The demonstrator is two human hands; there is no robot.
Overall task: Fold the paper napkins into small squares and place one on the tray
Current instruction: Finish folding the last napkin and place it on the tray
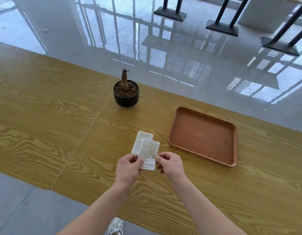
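Observation:
A white paper napkin [148, 154], folded into a narrow strip, is pinched at its near end by both hands. My left hand [127, 168] grips its left edge and my right hand [170, 164] grips its right edge, just above the wooden table [45, 116]. A second folded white napkin [140, 141] lies flat on the table, partly under the held one. The brown wooden tray [203, 133] sits to the right of the napkins with nothing on it.
A small black pot with a bare brown stem [126, 92] stands beyond the napkins near the table's far edge. A seam in the tabletop [82, 141] runs diagonally left of my hands. Black table bases [222, 28] stand on the glossy floor beyond.

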